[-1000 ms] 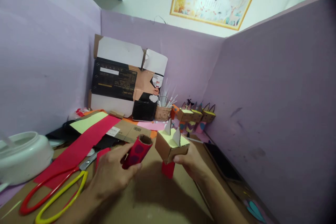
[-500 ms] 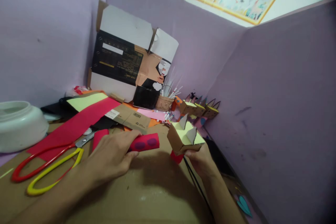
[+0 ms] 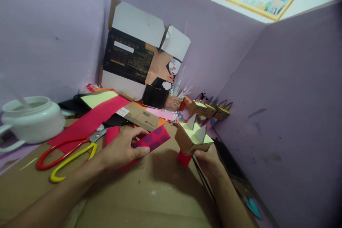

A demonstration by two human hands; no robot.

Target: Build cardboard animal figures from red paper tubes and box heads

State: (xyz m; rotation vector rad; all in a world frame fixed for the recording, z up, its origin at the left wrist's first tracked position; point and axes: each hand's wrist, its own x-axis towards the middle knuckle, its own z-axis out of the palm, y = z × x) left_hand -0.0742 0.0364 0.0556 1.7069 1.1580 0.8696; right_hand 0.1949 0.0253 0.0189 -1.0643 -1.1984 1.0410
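Observation:
My left hand (image 3: pixel 127 148) grips a red paper piece with purple spots (image 3: pixel 156 138), its fingers wrapped round the near end. My right hand (image 3: pixel 210 160) holds up a small cardboard box (image 3: pixel 184 140) with a pale yellow paper top and two pointed ears. A red paper piece (image 3: pixel 184 158) hangs beneath that box, and a dark cord-like strip (image 3: pixel 201 176) trails down beside my wrist. Left of my left hand lie scissors (image 3: pixel 88 140) with one red and one yellow handle. Another red piece (image 3: pixel 112 134) is partly hidden behind this hand.
A white pot (image 3: pixel 34 121) stands at the left beside a long red paper strip (image 3: pixel 93 117). An unfolded carton (image 3: pixel 133 53) leans on the back wall. Near it are a small basket of white sticks (image 3: pixel 173 102) and several eared cardboard boxes (image 3: pixel 210 109). A wall borders the right.
The spotted red piece in my left hand has tilted upward at its far end, showing more spots. My view has shifted left, bringing more of the white pot into sight.

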